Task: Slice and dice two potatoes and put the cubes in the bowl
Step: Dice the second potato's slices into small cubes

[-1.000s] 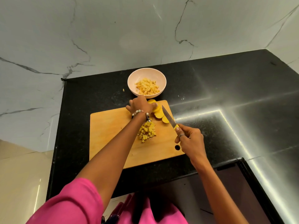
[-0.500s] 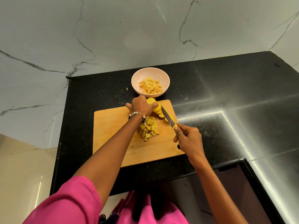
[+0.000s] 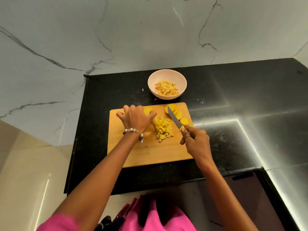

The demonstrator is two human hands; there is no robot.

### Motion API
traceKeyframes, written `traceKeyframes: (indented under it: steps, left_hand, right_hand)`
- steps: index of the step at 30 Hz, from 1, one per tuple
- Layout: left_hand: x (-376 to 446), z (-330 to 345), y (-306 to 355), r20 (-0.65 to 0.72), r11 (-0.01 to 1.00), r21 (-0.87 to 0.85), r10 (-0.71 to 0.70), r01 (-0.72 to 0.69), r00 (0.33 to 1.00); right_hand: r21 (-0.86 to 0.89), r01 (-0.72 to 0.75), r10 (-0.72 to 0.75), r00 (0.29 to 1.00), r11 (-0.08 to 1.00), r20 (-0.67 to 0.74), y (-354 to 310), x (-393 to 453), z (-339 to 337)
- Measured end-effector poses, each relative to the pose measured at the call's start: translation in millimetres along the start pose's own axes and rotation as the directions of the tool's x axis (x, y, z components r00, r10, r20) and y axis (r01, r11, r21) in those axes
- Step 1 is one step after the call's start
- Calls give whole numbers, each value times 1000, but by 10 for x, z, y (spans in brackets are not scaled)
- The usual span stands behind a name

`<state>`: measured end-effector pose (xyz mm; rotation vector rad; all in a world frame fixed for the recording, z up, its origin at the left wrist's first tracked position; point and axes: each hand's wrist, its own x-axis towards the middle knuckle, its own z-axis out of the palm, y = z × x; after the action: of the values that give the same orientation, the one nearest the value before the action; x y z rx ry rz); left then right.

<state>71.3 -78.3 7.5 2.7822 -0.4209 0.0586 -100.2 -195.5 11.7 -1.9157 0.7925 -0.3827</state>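
Note:
My left hand (image 3: 135, 120) is over the far left part of the wooden cutting board (image 3: 150, 152), fingers spread, and pinches a round potato slice (image 3: 147, 111) between thumb and forefinger. My right hand (image 3: 195, 142) grips the yellow handle of a knife (image 3: 174, 118), whose blade points away over a row of potato slices (image 3: 176, 112) at the board's far right corner. A heap of potato cubes (image 3: 162, 128) lies on the board between my hands. Beyond the board stands the pale bowl (image 3: 150, 80), partly filled with cubes (image 3: 166, 88).
The board lies on a black stone counter (image 3: 233, 90) against a marble wall. A small potato scrap (image 3: 142, 90) lies on the counter left of the bowl. The counter's left edge (image 3: 73, 147) drops off beside the board. A dark appliance top (image 3: 250, 189) is at the near right.
My left hand has moved left from the row of slices, taking one slice with it. The right hand and knife have stayed by the remaining slices.

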Motion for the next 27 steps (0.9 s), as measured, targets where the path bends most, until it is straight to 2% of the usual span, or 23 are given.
traceKeyframes:
  steps: [3, 7, 10, 15, 19, 27]
  left_hand:
    - [-311, -13, -196, -23, 981, 192, -3, 7, 1000]
    - [-564, 41, -318, 15, 960, 275, -59, 53, 998]
    - [-629, 56, -411, 50, 951, 310, -34, 16, 998]
    - [-511, 10, -657, 210, 987, 58, 137, -152, 968]
    - [-456, 46, -765, 255, 968, -7, 244, -251, 936]
    - [-468, 129, -787, 184, 974, -202, 146, -108, 972]
  right_hand:
    - [-63, 76, -73, 996, 995, 47, -99, -75, 168]
    - [-121, 161, -149, 984, 980, 102, -165, -216, 434]
    - [-186, 268, -246, 960, 945, 134, -169, -333, 603]
    - [-339, 303, -245, 948, 891, 204, -131, -452, 767]
    - [-367, 315, -244, 943, 875, 228, -145, -511, 824]
    - [-495, 329, -185, 930, 804, 317, -147, -563, 931]
